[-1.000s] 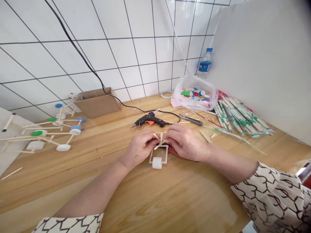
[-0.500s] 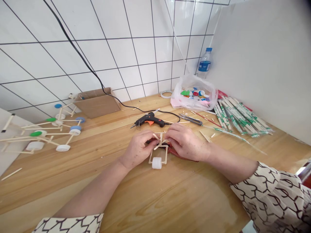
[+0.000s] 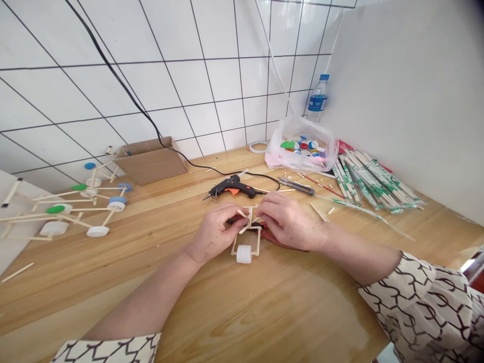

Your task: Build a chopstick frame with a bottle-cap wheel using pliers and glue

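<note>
A small frame of pale wooden sticks (image 3: 258, 241) lies on the table between my hands, with a white bottle-cap wheel (image 3: 244, 254) at its near end. My left hand (image 3: 216, 231) is closed, pinching short sticks of the frame between thumb and fingers on its left side. From the right, my right hand (image 3: 289, 219) has its fingers pinched on the frame's far part; the fingertips partly hide what they hold. Red-handled pliers (image 3: 282, 242) lie partly under my right hand, their dark jaws behind the frame. Just beyond my hands rests a black glue gun (image 3: 230, 186).
A utility knife (image 3: 298, 186) and wood scraps lie behind my right hand. Farther back are a bag of bottle caps (image 3: 302, 148), packaged chopsticks (image 3: 374, 179), a water bottle (image 3: 318, 98), a tape roll (image 3: 258, 146) and a cardboard box (image 3: 151, 161). Stick-and-cap models (image 3: 83, 206) stand at left.
</note>
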Demonstrator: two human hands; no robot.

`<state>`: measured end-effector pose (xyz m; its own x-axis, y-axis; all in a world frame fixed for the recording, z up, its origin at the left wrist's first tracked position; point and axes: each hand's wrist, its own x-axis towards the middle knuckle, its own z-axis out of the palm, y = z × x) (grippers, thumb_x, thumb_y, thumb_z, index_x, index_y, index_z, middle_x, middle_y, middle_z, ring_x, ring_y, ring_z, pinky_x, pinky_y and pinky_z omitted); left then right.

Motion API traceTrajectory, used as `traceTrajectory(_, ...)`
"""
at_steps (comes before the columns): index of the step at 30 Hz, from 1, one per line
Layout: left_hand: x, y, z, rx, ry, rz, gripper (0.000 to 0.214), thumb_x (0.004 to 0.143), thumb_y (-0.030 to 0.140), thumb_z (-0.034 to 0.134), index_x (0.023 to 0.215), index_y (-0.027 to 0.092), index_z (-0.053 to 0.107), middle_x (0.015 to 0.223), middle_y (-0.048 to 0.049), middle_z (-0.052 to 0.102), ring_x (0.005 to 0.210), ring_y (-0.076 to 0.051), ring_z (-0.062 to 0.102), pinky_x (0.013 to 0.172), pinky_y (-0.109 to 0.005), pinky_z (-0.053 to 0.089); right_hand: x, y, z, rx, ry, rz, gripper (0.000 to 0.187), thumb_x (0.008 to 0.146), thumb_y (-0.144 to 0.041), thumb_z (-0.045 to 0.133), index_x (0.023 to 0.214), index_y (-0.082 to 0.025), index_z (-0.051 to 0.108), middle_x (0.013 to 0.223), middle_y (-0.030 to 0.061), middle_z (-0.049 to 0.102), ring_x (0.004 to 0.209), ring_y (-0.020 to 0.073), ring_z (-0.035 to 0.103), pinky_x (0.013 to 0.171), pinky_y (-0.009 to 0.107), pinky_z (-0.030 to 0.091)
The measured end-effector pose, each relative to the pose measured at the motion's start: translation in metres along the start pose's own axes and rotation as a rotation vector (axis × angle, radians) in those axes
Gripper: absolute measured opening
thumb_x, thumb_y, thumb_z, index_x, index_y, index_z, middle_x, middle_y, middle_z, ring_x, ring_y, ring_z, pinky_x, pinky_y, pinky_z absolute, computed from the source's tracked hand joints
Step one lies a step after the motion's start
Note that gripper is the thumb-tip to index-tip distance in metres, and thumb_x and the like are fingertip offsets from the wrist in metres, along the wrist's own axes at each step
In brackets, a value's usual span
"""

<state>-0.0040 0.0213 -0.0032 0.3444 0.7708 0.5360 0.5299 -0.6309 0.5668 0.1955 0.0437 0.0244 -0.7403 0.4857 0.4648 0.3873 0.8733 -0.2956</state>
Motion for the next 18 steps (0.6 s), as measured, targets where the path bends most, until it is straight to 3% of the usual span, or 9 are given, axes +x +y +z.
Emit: traceTrajectory(18,-0.0018,0.0003,0.0002,0.018,-0.013,-0.015,0.012,0.086,0.017,0.055,0.081,0.018,0.066,0.079,-0.0043,0.069,0.074,-0.017,0.064,0.07,-0.028,0.051,0.0006,0.0008,0.0003,0.0,0.004,0.002,0.015,0.084,-0.007,0.047,0.081,-0.014,0.06,0.078,0.0079,0.057,0.075,0.0179,0.049,0.068,0.029,0.042)
